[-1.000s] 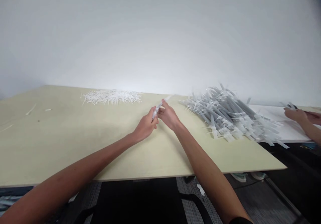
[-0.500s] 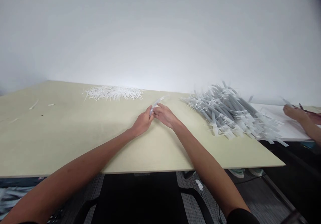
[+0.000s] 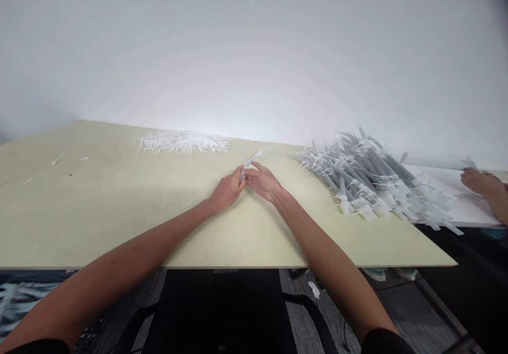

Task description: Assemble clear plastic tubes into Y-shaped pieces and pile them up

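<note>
Near the middle of the pale yellow table, my left hand is closed on a thin, clear and grey plastic strip, which slants up to the right. My right hand meets it from the other side, its fingers pinched at the strip's lower part. What the fingertips cover is hidden. To the right lies a big heap of grey and clear plastic strips. A flat pile of thin white ties is at the back, left of my hands.
A person's hand holds something thin at the far right, over a white surface. A few loose white pieces lie at the table's left. A black chair stands below the front edge.
The view has shifted slightly. Both my hands keep nearly the same pose around the strip. The other person's hand at the far right has moved a little to the right.
</note>
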Demonstrator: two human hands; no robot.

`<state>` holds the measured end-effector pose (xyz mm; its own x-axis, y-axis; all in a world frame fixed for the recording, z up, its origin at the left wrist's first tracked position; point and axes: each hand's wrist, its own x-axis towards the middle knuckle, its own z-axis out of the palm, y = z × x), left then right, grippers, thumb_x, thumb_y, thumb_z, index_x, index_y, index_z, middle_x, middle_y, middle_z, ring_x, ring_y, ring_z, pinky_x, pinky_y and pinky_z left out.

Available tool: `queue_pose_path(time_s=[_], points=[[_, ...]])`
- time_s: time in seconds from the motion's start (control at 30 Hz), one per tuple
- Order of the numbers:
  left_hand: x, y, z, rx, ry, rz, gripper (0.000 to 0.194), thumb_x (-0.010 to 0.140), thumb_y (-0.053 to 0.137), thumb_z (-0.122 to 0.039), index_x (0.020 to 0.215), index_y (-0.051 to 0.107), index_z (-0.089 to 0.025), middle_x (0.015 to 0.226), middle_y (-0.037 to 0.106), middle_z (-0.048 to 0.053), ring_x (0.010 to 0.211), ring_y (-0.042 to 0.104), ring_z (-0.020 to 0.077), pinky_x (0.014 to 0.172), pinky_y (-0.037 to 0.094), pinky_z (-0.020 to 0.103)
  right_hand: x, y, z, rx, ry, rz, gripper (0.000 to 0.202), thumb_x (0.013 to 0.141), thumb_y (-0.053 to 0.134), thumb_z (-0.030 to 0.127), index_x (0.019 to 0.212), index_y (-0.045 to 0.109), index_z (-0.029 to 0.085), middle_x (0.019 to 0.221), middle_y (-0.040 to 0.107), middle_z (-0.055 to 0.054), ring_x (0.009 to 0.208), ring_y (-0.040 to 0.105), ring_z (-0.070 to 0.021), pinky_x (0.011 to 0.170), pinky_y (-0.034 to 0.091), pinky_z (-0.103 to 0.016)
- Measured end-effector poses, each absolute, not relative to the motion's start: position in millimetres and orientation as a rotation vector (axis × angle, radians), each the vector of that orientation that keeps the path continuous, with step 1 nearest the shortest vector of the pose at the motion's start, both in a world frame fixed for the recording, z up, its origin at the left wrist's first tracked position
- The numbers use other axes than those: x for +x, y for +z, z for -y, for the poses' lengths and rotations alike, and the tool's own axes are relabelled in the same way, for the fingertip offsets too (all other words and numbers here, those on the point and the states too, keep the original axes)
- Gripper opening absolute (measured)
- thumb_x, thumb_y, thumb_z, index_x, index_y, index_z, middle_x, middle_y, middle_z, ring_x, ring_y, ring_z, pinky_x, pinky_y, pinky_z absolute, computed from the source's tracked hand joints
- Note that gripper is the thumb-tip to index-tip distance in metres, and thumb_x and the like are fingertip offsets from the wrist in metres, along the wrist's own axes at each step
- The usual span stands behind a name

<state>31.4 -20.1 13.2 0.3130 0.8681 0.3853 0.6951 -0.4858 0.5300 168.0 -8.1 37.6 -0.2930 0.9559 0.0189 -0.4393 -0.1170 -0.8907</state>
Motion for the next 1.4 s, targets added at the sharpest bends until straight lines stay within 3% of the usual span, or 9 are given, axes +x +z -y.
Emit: queue_pose_path(time_s=[0.23,0.4,0.5,0.63,0.8,1.0,1.23,1.4], points=[[30,17,21,2.275,0.975,-1.377,0.036,0.093,0.030,-0.032,0.119,0.050,-0.016,0.076,0.064,0.005,0.064,0.059,0.0180,0.059,0.039,0.026,170,37,7,-0.749,1.652,1.003,0.049,0.068,0.069,0.006,0.109,0.045,0.017,0.079,0.065,-0.001,0.070,0.063,-0.0126,0.073,0.052,-0.028],[32,24,26,2.009,1.065,-1.325,0.040,0.093,0.030,-0.034,0.122,0.049,-0.016,0.058,0.056,-0.002,0.050,0.054,0.0131,0.052,0.039,0.023,173,48,12,-0.666,1.739,1.054,0.022,0.078,0.064,0.032,0.092,0.053,0.018,0.087,0.064,-0.006,0.081,0.063,-0.0181,0.075,0.052,-0.032],[34,25,27,1.876,1.145,-1.286,0.038,0.093,0.028,-0.038,0.104,0.056,-0.015,0.053,0.053,-0.002,0.048,0.052,0.0113,0.050,0.038,0.021,174,51,13,-0.701,1.745,1.040,0.026,0.081,0.058,0.042,0.090,0.053,0.019,0.088,0.064,-0.008,0.083,0.063,-0.0199,0.074,0.051,-0.033],[35,22,26,1.853,1.172,-1.266,0.037,0.092,0.029,-0.041,0.092,0.057,-0.016,0.051,0.053,-0.003,0.048,0.051,0.0107,0.051,0.039,0.021,173,47,12,-0.719,1.678,1.081,0.022,0.080,0.061,0.037,0.088,0.051,0.020,0.087,0.064,-0.007,0.078,0.062,-0.0182,0.072,0.050,-0.032],[35,20,27,1.953,1.094,-1.290,0.038,0.092,0.030,-0.038,0.114,0.052,-0.016,0.055,0.053,-0.003,0.048,0.052,0.0114,0.051,0.038,0.022,172,43,11,-0.764,1.606,1.079,0.026,0.076,0.066,0.035,0.086,0.046,0.021,0.081,0.064,-0.004,0.071,0.062,-0.0169,0.068,0.050,-0.031],[35,20,31,2.178,0.923,-1.355,0.046,0.091,0.032,-0.032,0.134,0.039,-0.016,0.067,0.060,0.002,0.056,0.056,0.0148,0.058,0.040,0.025,173,48,12,-0.875,1.642,0.960,0.037,0.076,0.061,0.051,0.089,0.044,0.021,0.073,0.062,-0.006,0.065,0.061,-0.0193,0.062,0.050,-0.033],[36,17,29,2.139,0.937,-1.337,0.046,0.092,0.030,-0.034,0.134,0.039,-0.017,0.068,0.061,0.001,0.057,0.057,0.0148,0.060,0.043,0.025,173,45,11,-0.868,1.635,1.010,0.014,0.075,0.058,0.024,0.079,0.047,0.019,0.069,0.059,-0.003,0.062,0.058,-0.0150,0.064,0.048,-0.029],[37,19,32,2.121,0.947,-1.330,0.051,0.093,0.029,-0.039,0.139,0.032,-0.017,0.076,0.063,0.003,0.059,0.058,0.0148,0.062,0.043,0.026,168,47,10,-0.860,1.561,0.885,0.030,0.075,0.061,0.043,0.090,0.045,0.022,0.072,0.059,-0.003,0.065,0.059,-0.0178,0.056,0.047,-0.029]])
